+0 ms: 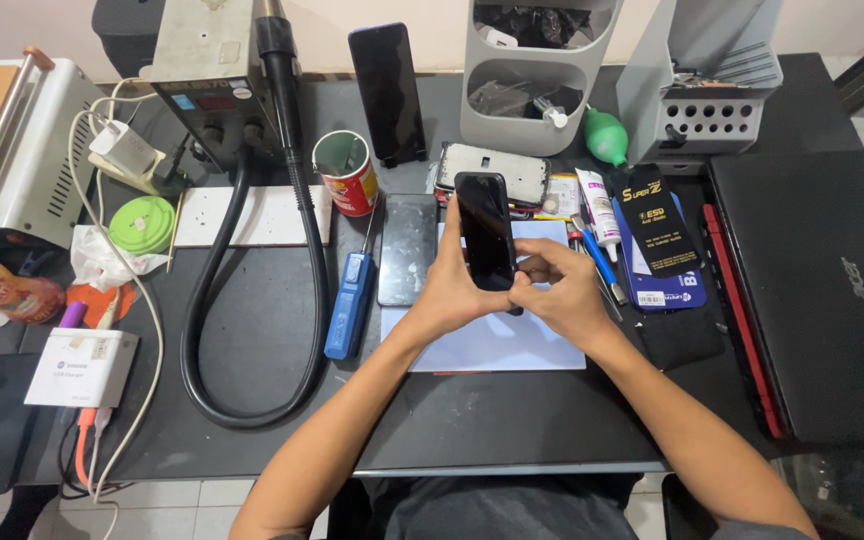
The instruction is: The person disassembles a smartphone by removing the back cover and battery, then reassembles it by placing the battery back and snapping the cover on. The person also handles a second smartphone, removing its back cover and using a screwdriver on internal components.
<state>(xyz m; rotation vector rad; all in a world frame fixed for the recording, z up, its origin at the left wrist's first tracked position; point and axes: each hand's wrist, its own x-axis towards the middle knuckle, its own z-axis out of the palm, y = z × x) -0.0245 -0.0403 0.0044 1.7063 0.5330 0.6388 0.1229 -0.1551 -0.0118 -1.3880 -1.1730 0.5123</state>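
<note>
Phone [484, 228] held upright above white mat [497, 345], dark screen facing up. Left hand [449, 290] clamped round left edge; right hand [560, 290] closed on lower right corner, fingers pressing the rim. Advised — steady even pressure along the edge, work kept over mat, clear of blue tool [350, 305].

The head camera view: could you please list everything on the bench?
phone: one, black, held above the pale mat
mat: one, pale, desk centre
second phone: one, dark, flat left of the mat
standing phone: one, black, upright at the back
blue tool: one, left of the mat
can: one, red, open
laptop: one, black, closed, right
hose: one, black, looped
left hand: grip on phone
right hand: grip on phone's lower edge
</note>
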